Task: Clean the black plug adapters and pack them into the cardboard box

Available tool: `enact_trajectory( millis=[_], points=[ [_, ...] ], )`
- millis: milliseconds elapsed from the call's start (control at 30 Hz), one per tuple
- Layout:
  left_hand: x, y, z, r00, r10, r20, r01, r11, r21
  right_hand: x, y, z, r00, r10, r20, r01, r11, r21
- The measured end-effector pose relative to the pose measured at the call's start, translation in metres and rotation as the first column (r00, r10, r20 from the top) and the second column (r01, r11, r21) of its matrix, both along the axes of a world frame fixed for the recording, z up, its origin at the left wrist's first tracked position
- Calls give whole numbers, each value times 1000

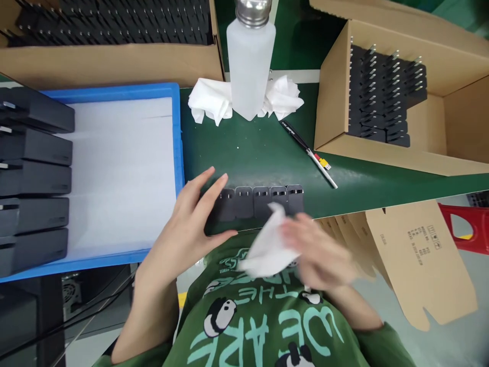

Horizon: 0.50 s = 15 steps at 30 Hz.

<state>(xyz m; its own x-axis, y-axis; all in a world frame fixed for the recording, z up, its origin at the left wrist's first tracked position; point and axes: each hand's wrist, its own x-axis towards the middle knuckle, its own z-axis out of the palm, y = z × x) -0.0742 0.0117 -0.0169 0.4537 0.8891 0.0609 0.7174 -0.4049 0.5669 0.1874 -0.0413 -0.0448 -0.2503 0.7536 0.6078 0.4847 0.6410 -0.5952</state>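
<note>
Several black plug-in power adapters point(262, 202) stand side by side in a row at the table's near edge, their metal pins toward the far side. My left hand point(183, 229) is at the left end of this row, thumb and fingers spread apart. Whether it touches the end adapter, I cannot tell. A white tissue point(267, 247) is gripped in my right hand point(319, 250), which is smeared by motion. The tissue hangs in front of the row's right half and hides the lower part of some adapters.
A blue-rimmed tray point(177, 137) with more black adapters lies left. Cardboard boxes point(114, 63) of adapters stand at back left and right point(464, 117). Between them are a white bottle point(250, 66), crumpled tissues point(210, 99), a pen-like tool point(301, 142) and a yellow USB plug point(324, 163).
</note>
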Motion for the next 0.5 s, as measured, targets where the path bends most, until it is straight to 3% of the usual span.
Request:
enact_trajectory(
  millis=[67, 133, 233, 367, 433, 500],
  points=[
    [-4, -1, 2, 1000, -1, 0, 1, 1000, 9, 23, -6, -1, 950, -304, 75, 300, 952, 59],
    [-6, -1, 1, 1000, -16, -4, 16, 1000, -8, 33, -6, -7, 912, -363, 190, 341, 930, 136],
    [-2, 2, -7, 999, -37, -10, 36, 999, -32, 20, 1, -20, 921, -223, 318, 172, 968, 182],
    [1, 4, -13, 999, -36, -6, 36, 999, -17, -26, 13, -25, 930, -125, 345, 39, 969, 245],
    [0, 3, -14, 1000, -30, -3, 30, 999, -26, -45, 18, -20, 959, 27, 281, -88, 975, 205],
    [-2, 2, -12, 1000, -19, 13, 20, 999, -35, -49, 20, -10, 955, 263, 138, -281, 951, 130]
  ],
)
